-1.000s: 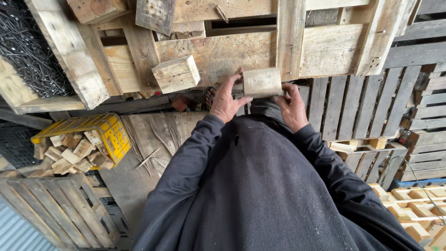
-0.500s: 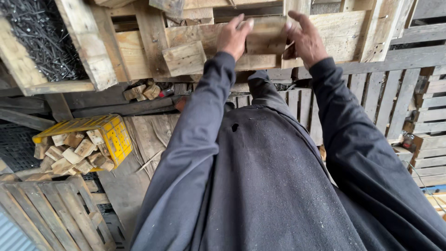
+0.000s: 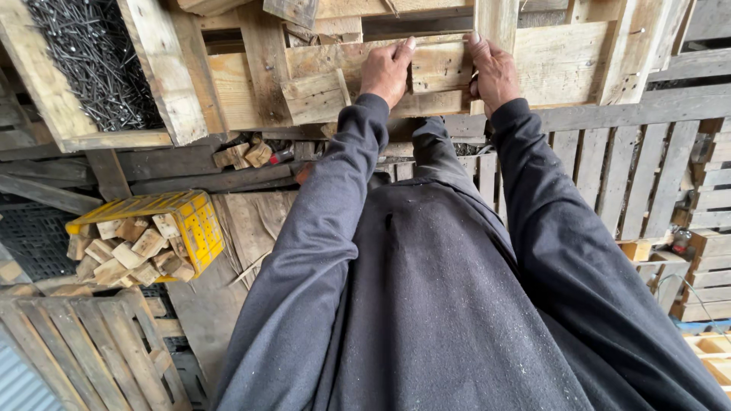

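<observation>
While my left hand [image 3: 388,72] and right hand [image 3: 493,72] grip the pale square wooden block [image 3: 440,67], it sits on the half-built pallet's [image 3: 567,65] board, not nailed yet.

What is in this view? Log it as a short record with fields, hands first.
left hand: grips the left end of a wooden block
right hand: grips the block's right end
block position: pressed against the wooden pallet
second block: rests on the pallet left of the hands
yellow crate: tipped on its side, wood offcuts spilling out
nails: dark heap in a wooden bin, upper left
clothing: dark sleeves, dusty
</observation>
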